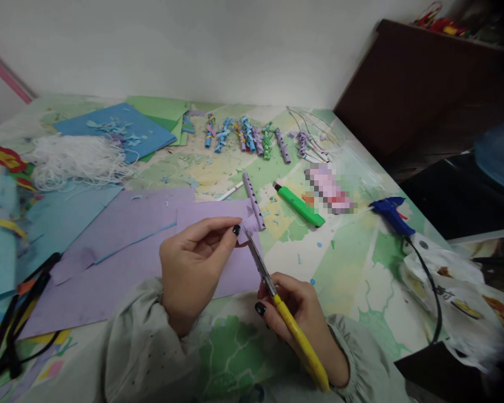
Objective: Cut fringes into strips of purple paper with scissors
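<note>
My left hand (197,257) pinches a small piece of purple paper (247,228) between thumb and forefinger, above larger purple sheets. In my right hand (304,313) is a pair of scissors (296,330) with yellow handles, tips pointing up and left at that small piece. The blades look nearly closed, and whether they touch the paper I cannot tell. Just beyond my left fingertips lies a purple paper tube (253,200) with dark spots along it. A green utility knife (299,206) rests to the right of the tube.
Several decorated paper tubes (247,134) stand in a row at the back. White yarn (79,159) and a blue sheet (151,131) with paper scraps are at left. At right are a blue glue gun (392,215), its black cord, and a plastic bag (457,302). A dark cabinet (428,84) adjoins the table.
</note>
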